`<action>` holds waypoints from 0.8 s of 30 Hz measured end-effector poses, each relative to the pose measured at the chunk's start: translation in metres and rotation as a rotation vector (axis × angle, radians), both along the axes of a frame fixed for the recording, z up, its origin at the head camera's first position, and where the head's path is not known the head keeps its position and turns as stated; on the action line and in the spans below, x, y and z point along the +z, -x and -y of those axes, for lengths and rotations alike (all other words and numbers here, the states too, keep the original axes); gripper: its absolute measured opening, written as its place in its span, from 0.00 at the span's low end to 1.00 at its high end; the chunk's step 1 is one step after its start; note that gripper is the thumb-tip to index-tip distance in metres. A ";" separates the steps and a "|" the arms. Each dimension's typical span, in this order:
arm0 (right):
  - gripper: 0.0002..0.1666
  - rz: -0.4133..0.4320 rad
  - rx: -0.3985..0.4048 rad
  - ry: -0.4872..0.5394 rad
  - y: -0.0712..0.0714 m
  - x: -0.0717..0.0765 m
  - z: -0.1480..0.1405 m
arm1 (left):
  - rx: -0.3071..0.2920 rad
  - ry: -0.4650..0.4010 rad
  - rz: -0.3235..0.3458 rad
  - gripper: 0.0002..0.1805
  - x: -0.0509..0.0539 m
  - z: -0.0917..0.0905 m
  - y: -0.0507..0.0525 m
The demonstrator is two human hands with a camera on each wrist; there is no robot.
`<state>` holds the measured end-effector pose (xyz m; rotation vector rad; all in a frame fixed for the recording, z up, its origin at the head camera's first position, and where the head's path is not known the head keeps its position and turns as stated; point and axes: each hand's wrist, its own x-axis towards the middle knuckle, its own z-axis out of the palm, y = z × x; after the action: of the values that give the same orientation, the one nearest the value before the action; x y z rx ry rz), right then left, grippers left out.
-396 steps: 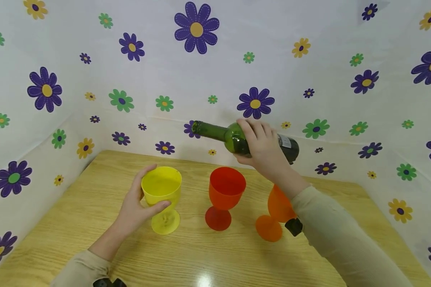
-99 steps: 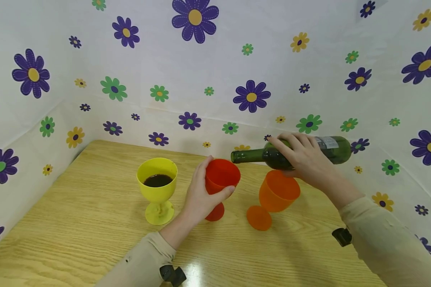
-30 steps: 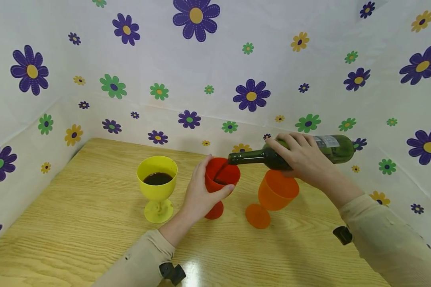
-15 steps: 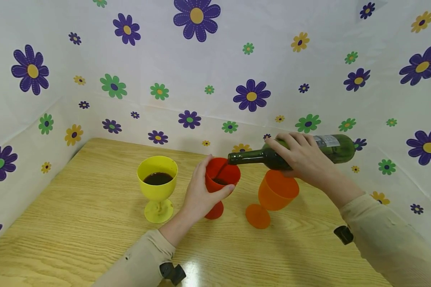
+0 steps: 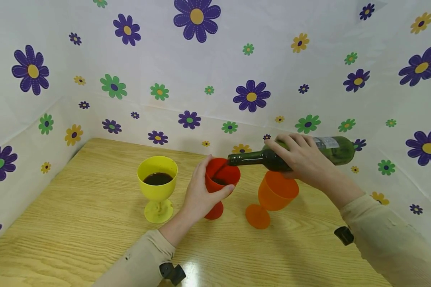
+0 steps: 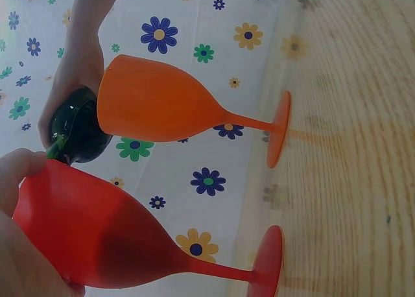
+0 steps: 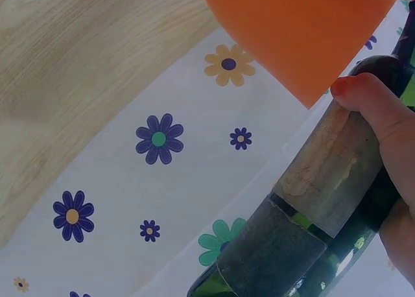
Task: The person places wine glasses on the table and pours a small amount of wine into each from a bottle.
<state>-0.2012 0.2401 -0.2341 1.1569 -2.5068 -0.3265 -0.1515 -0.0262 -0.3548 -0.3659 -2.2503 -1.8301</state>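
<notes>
My left hand (image 5: 200,195) grips the red goblet (image 5: 233,175) by its bowl, thumb in front, and its foot stands on the table. Above it my right hand (image 5: 303,159) holds the green bottle (image 5: 341,150) nearly level, its mouth over the red rim. A thin dark stream runs from the mouth into dark liquid (image 5: 220,181) inside. In the left wrist view the red goblet (image 6: 97,232) shows a dark shade through its wall. The right wrist view shows the labelled bottle (image 7: 272,245) with my right hand (image 7: 389,141) curled round it.
A yellow goblet (image 5: 157,193) with dark liquid stands to the left on the wooden table (image 5: 75,223). An orange goblet (image 5: 278,195) stands to the right, close beneath the bottle and right hand. Flower-patterned cloth (image 5: 201,79) rises behind and at both sides.
Since the oldest frame, my left hand has moved from the yellow goblet to the red one. The yellow goblet now shows dark liquid. Liquid has begun running from the bottle into the red goblet.
</notes>
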 end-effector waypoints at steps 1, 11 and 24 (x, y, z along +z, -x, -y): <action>0.59 -0.001 0.002 0.001 0.000 0.000 0.000 | 0.001 0.001 -0.001 0.48 0.000 0.000 0.000; 0.60 -0.016 0.010 -0.012 -0.003 0.002 0.004 | 0.005 0.004 -0.002 0.49 -0.001 0.000 0.000; 0.60 -0.005 0.013 -0.014 -0.006 0.002 0.007 | -0.003 -0.003 0.012 0.49 -0.002 0.000 0.000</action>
<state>-0.1955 0.2330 -0.2317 1.1760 -2.4952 -0.3443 -0.1518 -0.0262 -0.3568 -0.3588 -2.2562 -1.8412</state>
